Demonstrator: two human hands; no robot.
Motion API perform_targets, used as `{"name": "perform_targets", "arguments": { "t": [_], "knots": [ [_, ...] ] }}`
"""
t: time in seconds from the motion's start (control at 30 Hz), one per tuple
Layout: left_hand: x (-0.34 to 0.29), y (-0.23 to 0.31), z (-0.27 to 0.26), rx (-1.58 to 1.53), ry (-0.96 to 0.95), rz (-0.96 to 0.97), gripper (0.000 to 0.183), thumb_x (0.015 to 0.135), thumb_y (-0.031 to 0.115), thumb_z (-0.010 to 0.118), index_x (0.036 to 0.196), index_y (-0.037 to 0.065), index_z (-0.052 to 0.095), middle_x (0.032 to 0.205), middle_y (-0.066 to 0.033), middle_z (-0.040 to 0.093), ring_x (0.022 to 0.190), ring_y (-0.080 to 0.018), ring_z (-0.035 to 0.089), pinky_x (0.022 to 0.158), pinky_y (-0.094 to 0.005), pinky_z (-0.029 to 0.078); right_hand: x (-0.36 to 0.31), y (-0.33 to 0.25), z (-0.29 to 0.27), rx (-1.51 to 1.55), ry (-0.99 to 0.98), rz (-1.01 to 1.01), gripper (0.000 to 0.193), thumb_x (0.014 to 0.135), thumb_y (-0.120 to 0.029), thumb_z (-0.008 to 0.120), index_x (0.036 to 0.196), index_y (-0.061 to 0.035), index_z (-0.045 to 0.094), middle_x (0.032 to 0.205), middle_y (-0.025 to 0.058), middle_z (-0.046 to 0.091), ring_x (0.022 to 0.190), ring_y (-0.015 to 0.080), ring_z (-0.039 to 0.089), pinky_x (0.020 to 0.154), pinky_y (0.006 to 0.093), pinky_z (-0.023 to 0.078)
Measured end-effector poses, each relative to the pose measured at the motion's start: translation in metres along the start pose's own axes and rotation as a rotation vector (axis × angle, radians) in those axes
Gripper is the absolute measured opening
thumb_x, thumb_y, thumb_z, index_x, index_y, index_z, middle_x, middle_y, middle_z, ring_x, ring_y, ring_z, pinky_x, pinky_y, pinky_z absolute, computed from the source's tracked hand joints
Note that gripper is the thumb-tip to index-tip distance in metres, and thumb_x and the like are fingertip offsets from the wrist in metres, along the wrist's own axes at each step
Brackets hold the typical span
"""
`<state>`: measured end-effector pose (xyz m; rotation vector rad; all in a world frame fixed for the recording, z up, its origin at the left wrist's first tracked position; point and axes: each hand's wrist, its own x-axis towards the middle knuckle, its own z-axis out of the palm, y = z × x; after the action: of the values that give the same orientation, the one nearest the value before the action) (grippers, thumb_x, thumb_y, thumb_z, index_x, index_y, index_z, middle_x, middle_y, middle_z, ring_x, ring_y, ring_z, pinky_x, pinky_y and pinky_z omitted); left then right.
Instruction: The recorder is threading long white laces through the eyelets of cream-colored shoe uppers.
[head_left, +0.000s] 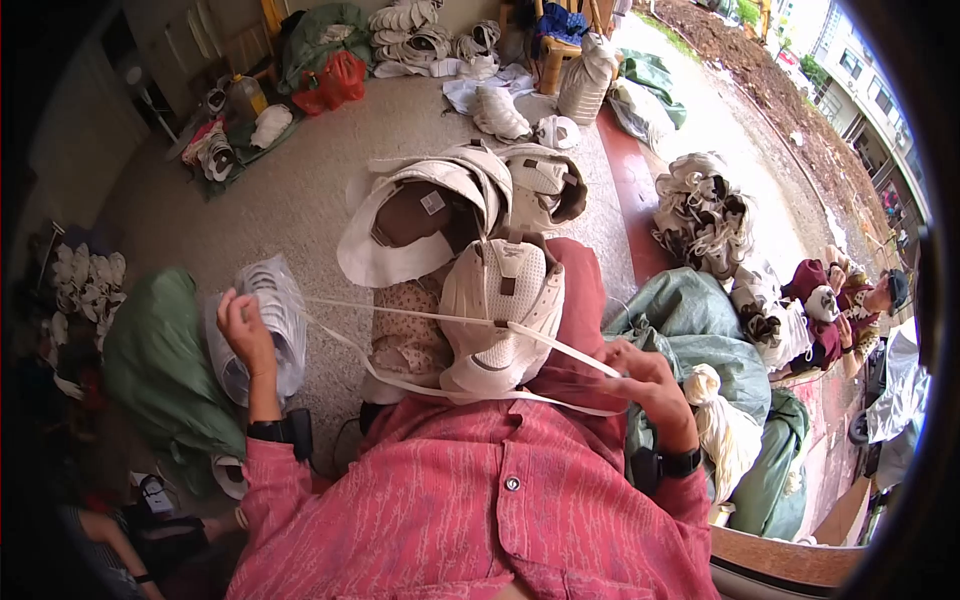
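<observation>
On my lap stands a cream shoe upper (503, 300) with a perforated mesh front. A flat white shoelace (565, 350) passes through it near the top, stretched between my hands. My right hand (648, 385), at the right of the upper, pinches one part of the lace. Out to the left, my left hand (247, 325) is raised, its fingers curled where the other strand leads; the exact grip is small and hard to make out. A slack length of the lace droops across my lap. Just beyond lie more cream shoe uppers (425, 205), nested together, brown lining showing.
Left of me, a clear plastic bag of stacked white pieces (275, 340) stands by a green sack (160, 370). On the right are green sacking (690, 320), a hank of cream laces (725, 430) and a heap of uppers (705, 210). Another person (830, 300) sits far right.
</observation>
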<state>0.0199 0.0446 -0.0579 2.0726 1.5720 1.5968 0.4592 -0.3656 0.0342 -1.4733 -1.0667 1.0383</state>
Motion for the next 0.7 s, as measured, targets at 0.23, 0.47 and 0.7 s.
{"name": "perform_targets", "arguments": {
  "t": [0.23,0.47,0.7],
  "knots": [
    [0.011,0.067,0.010,-1.429,-0.163,-1.001,0.024,0.103,0.021,0.048,0.106,0.000,0.058,0.109,-0.0130,0.065,0.104,-0.0247,0.064,0.090,-0.0337,0.054,-0.036,0.015,-0.007,1.279,0.304,-0.551,0.020,0.089,-0.022,0.060,0.091,-0.0036,0.068,0.120,0.0124,0.059,0.125,0.0307,0.050,0.117,0.0541,0.020],
    [0.024,0.122,0.019,-1.964,-0.545,-0.878,0.026,0.105,0.021,0.044,0.117,0.001,0.054,0.064,0.0038,0.028,0.053,-0.0074,0.027,0.047,-0.0229,0.025,-0.133,0.051,-0.109,1.529,0.500,-0.877,0.006,0.089,-0.004,0.064,0.093,-0.0013,0.061,0.108,0.0097,0.064,0.102,0.0219,0.060,0.116,0.0507,0.024],
    [0.023,0.069,0.001,-1.697,-0.362,-0.821,0.028,0.104,0.017,0.046,0.128,0.005,0.053,0.069,0.0038,0.035,0.054,-0.0061,0.032,0.046,-0.0199,0.028,-0.251,0.128,-0.205,1.227,1.052,-0.826,0.024,0.089,-0.009,0.065,0.111,0.0006,0.064,0.116,0.0120,0.066,0.110,0.0267,0.060,0.108,0.0531,0.037]
  ]
}}
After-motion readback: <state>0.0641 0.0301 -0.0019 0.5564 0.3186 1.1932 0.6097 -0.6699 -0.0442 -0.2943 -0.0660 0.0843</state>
